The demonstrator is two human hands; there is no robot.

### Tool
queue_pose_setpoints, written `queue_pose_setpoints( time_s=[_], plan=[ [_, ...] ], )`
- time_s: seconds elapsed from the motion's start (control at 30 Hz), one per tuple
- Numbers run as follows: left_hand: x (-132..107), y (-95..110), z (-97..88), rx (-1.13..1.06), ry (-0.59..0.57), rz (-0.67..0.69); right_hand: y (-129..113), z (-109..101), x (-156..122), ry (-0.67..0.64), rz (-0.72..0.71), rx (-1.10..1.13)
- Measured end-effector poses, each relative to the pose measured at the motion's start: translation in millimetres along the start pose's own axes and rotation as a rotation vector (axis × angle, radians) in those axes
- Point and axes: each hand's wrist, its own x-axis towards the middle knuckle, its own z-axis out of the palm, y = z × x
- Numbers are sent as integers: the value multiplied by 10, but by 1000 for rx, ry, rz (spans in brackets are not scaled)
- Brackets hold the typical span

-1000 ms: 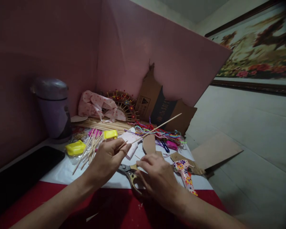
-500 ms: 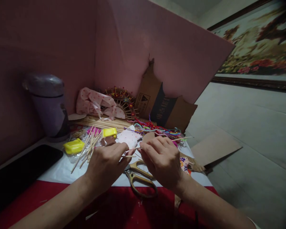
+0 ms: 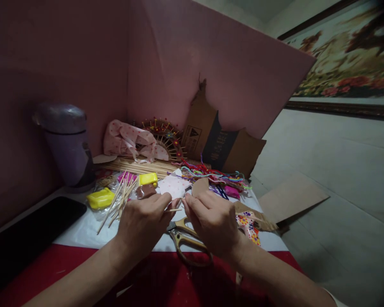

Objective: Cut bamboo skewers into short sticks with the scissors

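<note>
My left hand [image 3: 142, 219] is closed, with a short pale wooden stick [image 3: 173, 209] poking out from under its thumb side. Close against it, my right hand [image 3: 213, 221] is pinched shut at the fingertips. A thin stick [image 3: 181, 198] bridges the small gap between the two hands; most of its length is hidden by the fingers. Below the hands lie scissors [image 3: 187, 243] with gold-coloured handles. Just beyond them rest a white piece with pink dots [image 3: 173, 186] and a brown rounded cardboard piece [image 3: 200, 185].
Several cut sticks [image 3: 120, 198] lie left, beside yellow packets [image 3: 100, 198] and a brown packet [image 3: 146, 191]. Farther left are a black phone [image 3: 48, 221] and a purple tumbler [image 3: 67, 149]. Coloured pipe cleaners [image 3: 211, 172] and torn cardboard [image 3: 195, 132] are behind; flowered fabric [image 3: 249, 226] lies right.
My right hand has come slightly left, closer to my left hand. The long stick end that stuck out past its right side is no longer visible.
</note>
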Motion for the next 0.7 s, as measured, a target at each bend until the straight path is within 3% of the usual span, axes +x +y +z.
queue_pose_setpoints(
  time_s=[0.17, 0.3, 0.4, 0.5, 0.57, 0.7],
  plan=[
    [34, -42, -23, -177, -87, -146, 95, 16, 57, -39, 11, 128],
    [125, -100, -128, -567, -262, -174, 372, -60, 142, -134, -65, 458],
    [152, -120, -152, -974, -360, -343, 479, -115, 173, -97, -16, 627],
    [139, -108, -107, -1379, -423, -577, 444, -151, 163, 15, 102, 572],
    [126, -85, -64, -1595, -451, -684, 374, -164, 141, 80, 99, 488],
    [102, -32, -1, -1884, -571, -823, 213, -157, 84, 181, -132, 392]
  ],
)
